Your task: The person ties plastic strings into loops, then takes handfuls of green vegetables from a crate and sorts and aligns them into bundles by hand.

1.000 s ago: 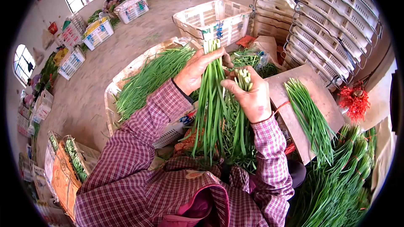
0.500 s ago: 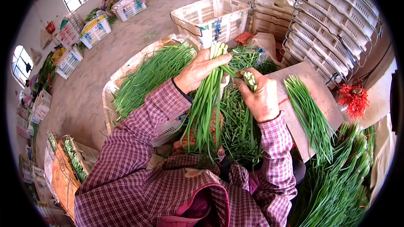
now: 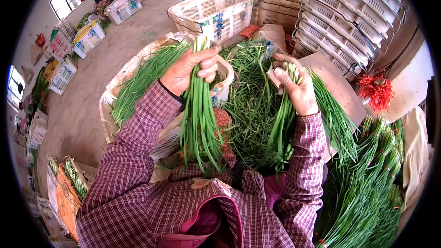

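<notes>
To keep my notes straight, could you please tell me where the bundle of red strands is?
The red bundle is at the head view's right, beside the board and above the tied green bunches.

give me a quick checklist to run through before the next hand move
1. Left hand grips its chive bunch: ok, pale ends stick out above the fingers.
2. Right hand grips the second chive bunch: ok, pale ends up.
3. Held bunches apart: ok, gap between them.
4. Board bare: not ok, more chives lie across it.
5. Those chives banded: cannot tell, partly hidden.
6. Red ties uncovered: ok.
</notes>
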